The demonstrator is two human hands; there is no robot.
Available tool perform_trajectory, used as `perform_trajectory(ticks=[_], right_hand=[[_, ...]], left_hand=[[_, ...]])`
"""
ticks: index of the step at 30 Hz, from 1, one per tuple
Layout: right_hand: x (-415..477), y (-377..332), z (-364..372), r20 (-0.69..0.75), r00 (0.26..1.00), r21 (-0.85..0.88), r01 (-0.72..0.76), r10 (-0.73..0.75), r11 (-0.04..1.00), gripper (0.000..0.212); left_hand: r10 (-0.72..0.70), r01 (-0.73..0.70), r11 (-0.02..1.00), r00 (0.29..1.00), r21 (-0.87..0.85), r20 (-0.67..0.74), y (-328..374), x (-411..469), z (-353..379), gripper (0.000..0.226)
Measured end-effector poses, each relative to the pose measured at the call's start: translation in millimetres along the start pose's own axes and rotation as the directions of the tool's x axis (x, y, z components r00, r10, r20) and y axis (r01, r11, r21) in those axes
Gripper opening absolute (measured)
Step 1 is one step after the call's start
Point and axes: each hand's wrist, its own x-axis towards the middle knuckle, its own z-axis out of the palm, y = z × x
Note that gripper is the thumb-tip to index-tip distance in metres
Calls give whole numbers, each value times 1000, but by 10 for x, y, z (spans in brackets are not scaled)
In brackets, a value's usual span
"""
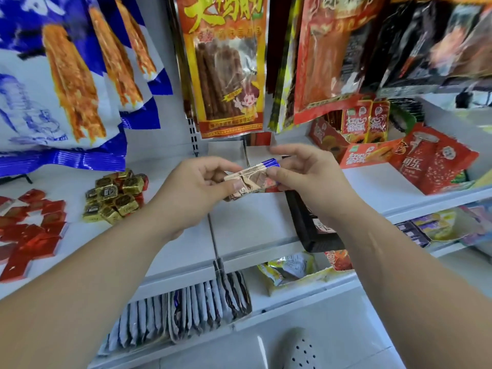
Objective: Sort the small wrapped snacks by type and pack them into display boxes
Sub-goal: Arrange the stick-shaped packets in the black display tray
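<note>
Now, far left on the white shelf [266, 225], loose red wrapped snacks [29, 230] lie scattered flat, and just beside them sits a heap of gold foil cubes [115, 194], piled on each other. Above both hang big blue-and-white snack bags [61, 83]. Moving in, the left hand [195, 194] comes up over the middle of the shelf, thumb and fingers pinched on the left end of a small stack of flat wrapped snacks [253, 178], brownish with blue edges. Straight above, a tall orange packet of dark sticks [226, 65] hangs from the rack. The right hand [306, 177] meets the same stack from the other side, fingertips closed on its right end, so the stack is held in the air between both hands, above the shelf and not touching it. Under the right wrist a black display box [311, 230] lies on the shelf; what it holds is mostly hidden by the arm. Further right, a red display box [364, 155] stands open with red packets upright inside, and a red pouch [436, 163] leans next to it. On the lower shelf, pale sachets [186, 312] stand in rows.
</note>
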Motion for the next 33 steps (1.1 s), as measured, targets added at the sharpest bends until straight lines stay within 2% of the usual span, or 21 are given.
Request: perform_trajectory(ticks=[3,7,11,14,17,22,28,33], right_hand=[[-13,-31,-262,-94,994,18,-51,52,999,29],[5,80,-656,-317,937,59,-132,144,989,30],[-7,266,-931,-506,835,119,-181,217,976,31],[-34,364,-1048,-564,787,122,-221,251,968,36],[-39,415,-1123,-594,758,121,-245,268,962,35],[12,456,-1175,-593,766,44,-276,247,960,34],[108,395,-1119,-577,792,-18,-259,202,966,31],[273,422,-1033,-572,808,-178,-291,142,940,24]], left_hand=[[20,-19,997,1000,76,-6,81,193,245,25],[54,-50,948,999,314,-3,80,401,635,36],[92,-160,816,985,555,148,0,464,992,39],[89,-222,721,969,657,230,-97,425,1161,49],[102,-245,702,964,668,245,-184,363,1236,50],[147,-279,728,956,627,254,-256,317,1192,52],[186,-303,816,944,492,273,-369,250,1053,47],[193,-277,888,949,368,248,-475,267,1061,43]])
